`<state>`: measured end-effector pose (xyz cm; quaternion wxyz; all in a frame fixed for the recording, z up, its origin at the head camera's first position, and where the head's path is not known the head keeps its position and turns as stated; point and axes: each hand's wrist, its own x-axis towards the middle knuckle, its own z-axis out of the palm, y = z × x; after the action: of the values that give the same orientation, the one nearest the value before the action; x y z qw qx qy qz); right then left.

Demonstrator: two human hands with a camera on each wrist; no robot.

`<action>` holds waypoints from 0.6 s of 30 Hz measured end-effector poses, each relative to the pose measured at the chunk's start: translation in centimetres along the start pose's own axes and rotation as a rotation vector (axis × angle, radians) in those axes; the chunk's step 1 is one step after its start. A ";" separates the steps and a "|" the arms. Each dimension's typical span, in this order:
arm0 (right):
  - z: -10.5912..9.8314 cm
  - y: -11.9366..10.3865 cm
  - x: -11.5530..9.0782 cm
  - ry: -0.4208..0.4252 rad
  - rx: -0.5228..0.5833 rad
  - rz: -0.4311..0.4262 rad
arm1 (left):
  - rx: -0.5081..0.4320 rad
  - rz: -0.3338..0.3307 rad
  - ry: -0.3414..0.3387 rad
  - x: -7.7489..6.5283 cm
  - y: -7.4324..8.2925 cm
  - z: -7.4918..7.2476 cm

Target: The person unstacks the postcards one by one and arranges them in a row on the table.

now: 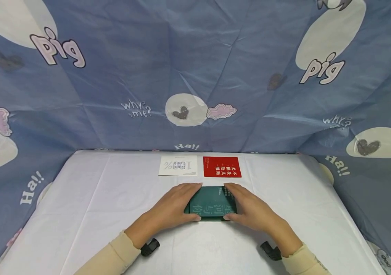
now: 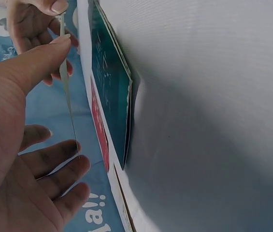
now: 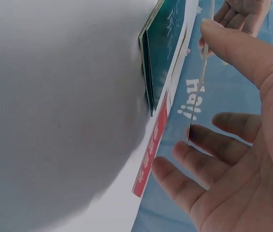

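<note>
Both hands work at the middle of the white table (image 1: 113, 198), one at each side of a green card (image 1: 212, 200). My head view puts the left hand (image 1: 176, 202) at its left end and the right hand (image 1: 250, 208) at its right. Left: thumb on the near edge, fingertips at the far edge, card pinched between them. Right: the same grip, mirrored. On both wrist views I read the other fingers as a little spread, and the card edge-on, thin and slightly tilted. It is up off the table, with a gap beneath it. Under it lies a green stack (image 2: 109, 87), flat on the table; I see more than one layer at its edge but cannot count them. From above, only a strip of that stack shows past the card's near edge. Beyond the hands, side by side near the table's back edge: a white card (image 1: 178, 165) marked "Good Luck" to the left, a red card (image 1: 222, 167) with pale characters to the right, just apart. Behind, a blue cloth (image 1: 195, 57) printed with "pig", "Ha!!" and hearts. Cream sleeves (image 1: 113, 255), a black band (image 1: 150, 247) at each wrist.
</note>
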<state>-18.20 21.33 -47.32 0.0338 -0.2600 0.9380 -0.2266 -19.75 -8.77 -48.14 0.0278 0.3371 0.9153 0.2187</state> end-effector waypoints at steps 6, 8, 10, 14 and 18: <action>-0.3 0.4 -0.3 0.010 -0.009 -0.002 | -0.002 0.006 0.010 0.6 0.5 0.0; -0.3 0.4 -0.4 0.017 -0.014 -0.009 | -0.004 0.013 0.016 0.9 0.7 0.0; -0.3 0.5 -0.4 0.025 -0.020 -0.016 | -0.003 0.021 0.020 1.1 0.8 0.0; -0.4 0.6 -0.4 0.030 -0.030 -0.016 | 0.003 0.041 0.038 1.5 1.1 0.1; -0.5 0.6 -0.4 0.030 -0.046 0.003 | 0.000 0.055 0.067 1.7 1.4 0.1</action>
<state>-18.21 22.24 -47.14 0.0139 -0.2557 0.9439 -0.2087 -20.20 -6.64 -47.50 -0.0088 0.3547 0.9061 0.2304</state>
